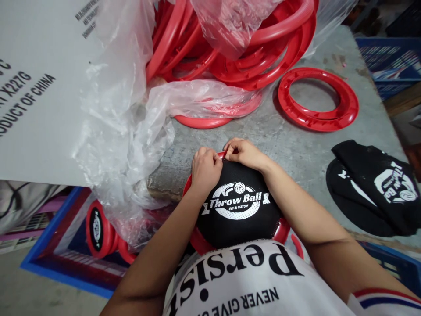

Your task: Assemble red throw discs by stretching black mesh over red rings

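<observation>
Against my body rests a red plastic ring [283, 231] with a black fabric disc [241, 228] spread over it, printed "Throw Ball" in white. My left hand [207, 169] pinches the fabric at the far rim, fingers curled over the edge. Beside it, a little to the right, my right hand [245, 151] also pinches the fabric's edge against the rim. The fingertips hide what part of the edge each hand grips. The near side of the ring is partly covered by my shirt.
Many red rings [263, 57] lie under clear plastic [121, 101] at the back. One loose red ring [350, 109] and black printed fabric discs [368, 188] lie rightward. A grey printed box [39, 123] stands left, above a blue crate [62, 272] holding finished-looking discs [97, 228].
</observation>
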Available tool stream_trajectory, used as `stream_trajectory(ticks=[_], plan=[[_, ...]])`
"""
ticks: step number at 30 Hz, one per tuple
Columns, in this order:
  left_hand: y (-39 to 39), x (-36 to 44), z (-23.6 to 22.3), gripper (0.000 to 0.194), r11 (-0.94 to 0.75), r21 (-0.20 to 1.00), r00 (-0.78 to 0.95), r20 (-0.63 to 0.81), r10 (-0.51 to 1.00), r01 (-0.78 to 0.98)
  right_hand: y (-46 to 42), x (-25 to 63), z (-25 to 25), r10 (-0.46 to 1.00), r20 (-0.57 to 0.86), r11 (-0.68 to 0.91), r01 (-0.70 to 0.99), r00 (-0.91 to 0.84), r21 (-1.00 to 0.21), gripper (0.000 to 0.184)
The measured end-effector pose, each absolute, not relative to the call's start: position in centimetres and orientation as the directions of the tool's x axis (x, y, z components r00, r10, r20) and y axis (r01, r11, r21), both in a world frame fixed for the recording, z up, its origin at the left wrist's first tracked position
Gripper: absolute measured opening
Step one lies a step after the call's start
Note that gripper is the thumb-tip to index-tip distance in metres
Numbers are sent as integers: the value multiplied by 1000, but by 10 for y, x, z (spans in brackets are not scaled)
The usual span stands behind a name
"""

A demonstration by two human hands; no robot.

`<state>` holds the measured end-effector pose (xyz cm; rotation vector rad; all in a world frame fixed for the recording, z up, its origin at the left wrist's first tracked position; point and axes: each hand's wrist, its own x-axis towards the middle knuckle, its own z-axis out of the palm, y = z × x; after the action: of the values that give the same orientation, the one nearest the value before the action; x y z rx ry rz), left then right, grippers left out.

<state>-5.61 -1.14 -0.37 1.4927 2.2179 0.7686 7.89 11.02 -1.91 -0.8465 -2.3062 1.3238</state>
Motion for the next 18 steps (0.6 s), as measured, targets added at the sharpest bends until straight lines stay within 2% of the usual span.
stream_trajectory(ticks=[11,18], plan=[[-11,-58,-5,15,282,625,-361,0,933,728,110,81,-15,602,6,367,271,-798,-890,16],[-7,-56,-8,16,321,569,-387,-6,922,757,109,80,-13,621,-28,365,320,-784,-874,17]])
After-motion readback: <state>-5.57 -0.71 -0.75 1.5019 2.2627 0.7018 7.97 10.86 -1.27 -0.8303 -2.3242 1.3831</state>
